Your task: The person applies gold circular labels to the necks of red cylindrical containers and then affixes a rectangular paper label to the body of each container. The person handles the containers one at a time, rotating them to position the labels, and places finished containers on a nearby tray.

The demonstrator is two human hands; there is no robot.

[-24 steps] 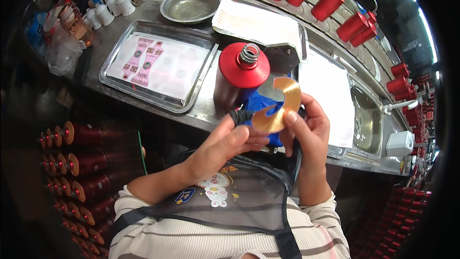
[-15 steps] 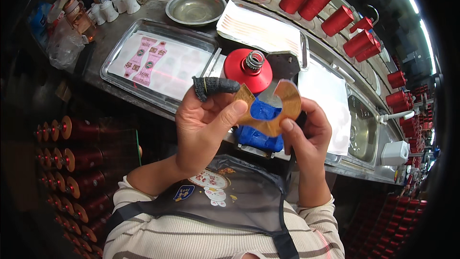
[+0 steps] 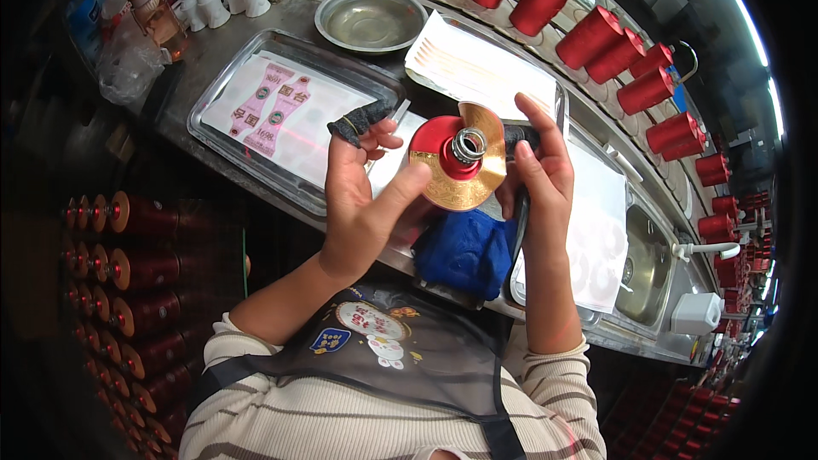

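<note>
Sitting between both hands above the desk (image 3: pixel 213 60), the red bottle (image 3: pixel 436 150) wears a gold disc label (image 3: pixel 464 187) round its neck. Left hand (image 3: pixel 362 196) and right hand (image 3: pixel 537 175) are clamped on it; a blue cloth (image 3: pixel 464 251) lies just below.

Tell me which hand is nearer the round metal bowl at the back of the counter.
Left. The left hand is just below the round metal bowl; the right hand is farther off, below and right.

Steel tray (image 3: pixel 213 132) with pink labels (image 3: pixel 268 106) at 10 o'clock; round metal bowl (image 3: pixel 369 19) at 12; red bottles (image 3: pixel 588 34) rowed toward 1; sink (image 3: pixel 648 260) at 3.
</note>
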